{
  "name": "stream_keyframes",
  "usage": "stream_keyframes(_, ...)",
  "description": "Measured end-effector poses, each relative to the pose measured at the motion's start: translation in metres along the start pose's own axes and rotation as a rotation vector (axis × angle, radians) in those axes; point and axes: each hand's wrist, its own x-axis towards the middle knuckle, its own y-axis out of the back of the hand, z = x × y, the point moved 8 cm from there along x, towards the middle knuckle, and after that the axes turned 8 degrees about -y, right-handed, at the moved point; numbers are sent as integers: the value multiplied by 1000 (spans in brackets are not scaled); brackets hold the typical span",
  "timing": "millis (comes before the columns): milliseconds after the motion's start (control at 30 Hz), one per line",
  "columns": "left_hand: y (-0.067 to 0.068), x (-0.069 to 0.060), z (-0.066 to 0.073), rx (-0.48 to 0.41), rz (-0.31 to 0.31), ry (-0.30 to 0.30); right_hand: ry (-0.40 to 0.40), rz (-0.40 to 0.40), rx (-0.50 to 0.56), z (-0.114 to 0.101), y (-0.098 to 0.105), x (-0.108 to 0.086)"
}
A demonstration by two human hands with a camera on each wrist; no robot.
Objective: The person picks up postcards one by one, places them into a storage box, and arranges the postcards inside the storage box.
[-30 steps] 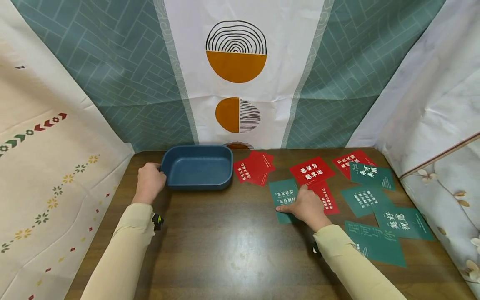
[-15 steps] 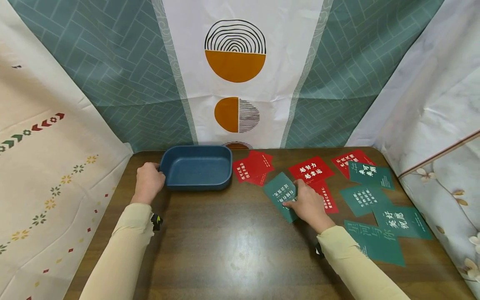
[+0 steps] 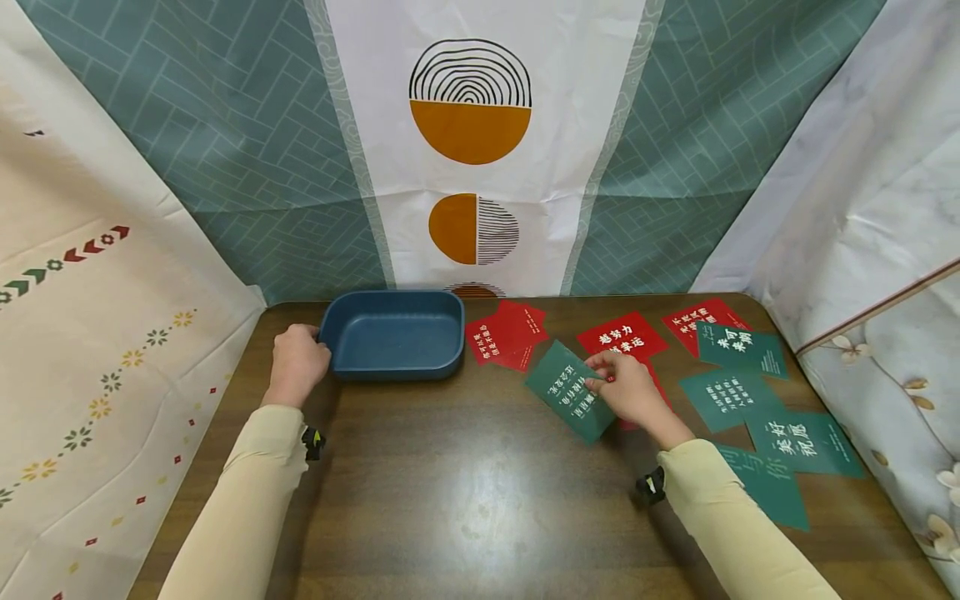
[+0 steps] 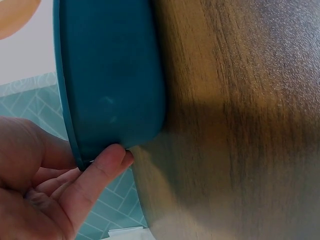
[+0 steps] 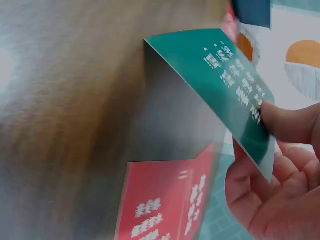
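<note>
My left hand [image 3: 297, 363] grips the left end of the blue tray [image 3: 397, 372]; in the left wrist view its thumb and fingers [image 4: 102, 167] pinch the rim at a corner of the tray [image 4: 112, 75]. Between right thumb and fingers, my right hand [image 3: 633, 392] holds a green card [image 3: 570, 392] by its edge. The right wrist view shows this green card [image 5: 205, 75] tilted up off the table, the thumb of the right hand [image 5: 285, 165] on its printed face. Red cards [image 3: 618, 335] lie just behind and under that hand.
Two overlapping red cards [image 3: 506, 336] lie right of the tray. At the table's right side are another red card [image 3: 701, 323] and several green cards [image 3: 806, 446], partly overlapping. Patterned cloths [image 3: 285, 167] hang behind and beside the wooden table [image 3: 450, 500].
The green card has turned from its earlier angle and its near edge has lifted in my right hand, which has shifted slightly right. My left hand and the tray stay in place.
</note>
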Motion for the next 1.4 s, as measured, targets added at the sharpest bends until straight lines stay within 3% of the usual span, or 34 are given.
stream_keyframes(333,0,1,-2,-4,-11,8,-3,-117,257,-18,15,2)
stream_keyframes(467,-1,1,-2,-6,-14,14,-42,-202,345,-27,17,-1)
stream_keyframes(633,-1,1,-2,-9,-19,26,-34,-280,435,-46,23,-5)
stream_keyframes(867,-2,0,-2,-6,-13,17,4,-362,468,-70,32,-9)
stream_keyframes(1100,-2,1,-2,-3,-11,20,72,-391,466,-85,37,-9)
stream_keyframes(1400,-2,1,-1,1,-15,19,42,-383,452,-87,37,-5)
